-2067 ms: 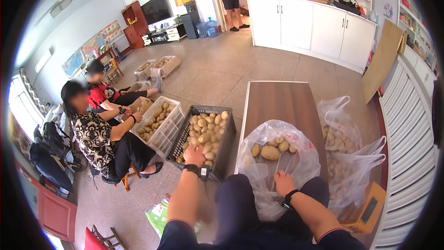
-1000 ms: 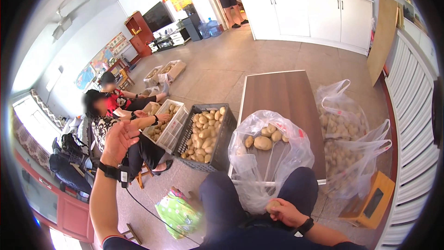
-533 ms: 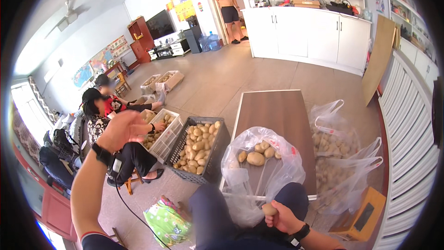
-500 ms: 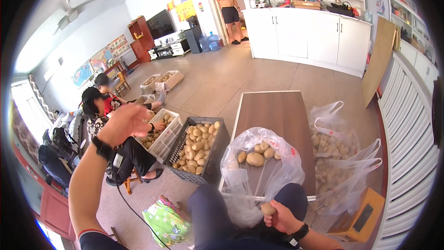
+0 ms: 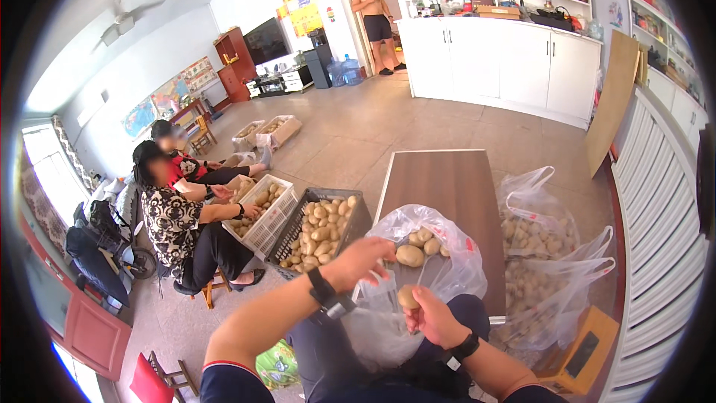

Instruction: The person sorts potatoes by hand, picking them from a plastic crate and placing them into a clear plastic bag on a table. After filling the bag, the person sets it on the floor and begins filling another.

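Note:
My right hand (image 5: pixel 438 319) pinches a potato (image 5: pixel 407 297) between thumb and fingers, just above my lap at the near side of the bag. Fingers loosely stretched, my left hand (image 5: pixel 362 261) reaches over the left rim of a clear plastic bag (image 5: pixel 468 272) and holds nothing; whether it touches the plastic I cannot tell. The bag lies wide-mouthed on the near end of a low brown table (image 5: pixel 440 183). Several potatoes (image 5: pixel 409 256) rest inside it. A dark crate (image 5: pixel 359 233) full of potatoes stands left of the table, partly behind my left hand.
Filled clear bags of potatoes (image 5: pixel 538 235) stand right of the table, near a wooden box (image 5: pixel 585 351) and a white railing (image 5: pixel 656 239). To the left, two seated people handle potatoes at a white crate (image 5: pixel 272 227). Another person (image 5: pixel 373 19) stands in the doorway.
My left hand has come down from the upper left to the bag's rim. My right hand has lifted the potato a little, up and leftward. The person in the doorway has lowered an arm.

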Demonstrator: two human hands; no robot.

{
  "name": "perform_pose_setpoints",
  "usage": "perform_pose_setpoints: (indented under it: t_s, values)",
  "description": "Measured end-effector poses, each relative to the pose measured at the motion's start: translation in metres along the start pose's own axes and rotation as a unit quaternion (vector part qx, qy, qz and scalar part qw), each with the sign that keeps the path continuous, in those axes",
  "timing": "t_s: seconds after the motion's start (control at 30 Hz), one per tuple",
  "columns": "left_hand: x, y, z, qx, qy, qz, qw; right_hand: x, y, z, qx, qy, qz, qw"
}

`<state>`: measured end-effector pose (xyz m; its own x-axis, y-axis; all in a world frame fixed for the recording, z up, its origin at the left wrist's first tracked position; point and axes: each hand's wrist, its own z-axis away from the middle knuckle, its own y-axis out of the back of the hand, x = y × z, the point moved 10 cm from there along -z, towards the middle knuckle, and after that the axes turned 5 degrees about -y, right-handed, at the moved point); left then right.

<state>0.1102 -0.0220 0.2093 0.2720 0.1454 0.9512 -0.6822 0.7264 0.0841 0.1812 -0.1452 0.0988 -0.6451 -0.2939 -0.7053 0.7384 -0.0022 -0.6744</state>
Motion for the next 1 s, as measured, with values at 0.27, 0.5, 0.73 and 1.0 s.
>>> perform_pose_setpoints:
  t_s: [0.27, 0.5, 0.73, 1.0]
  values:
    - [-0.095, -0.039, -0.005, -0.105, 0.092, 0.178, 0.974, -0.027, -0.022, -0.031, 0.026, 0.081, 0.170, 0.982]
    - [-0.123, -0.002, -0.045, -0.039, 0.061, 0.292, 0.954, -0.031, 0.006, -0.060, 0.081, 0.171, 0.215, 0.958]
    - [-0.129, 0.109, -0.099, 0.127, -0.006, 0.390, 0.912, 0.002, 0.081, -0.111, 0.195, 0.118, 0.244, 0.943]
    - [-0.207, 0.249, -0.120, 0.276, -0.033, 0.505, 0.817, 0.048, 0.115, -0.151, 0.241, 0.004, 0.294, 0.925]
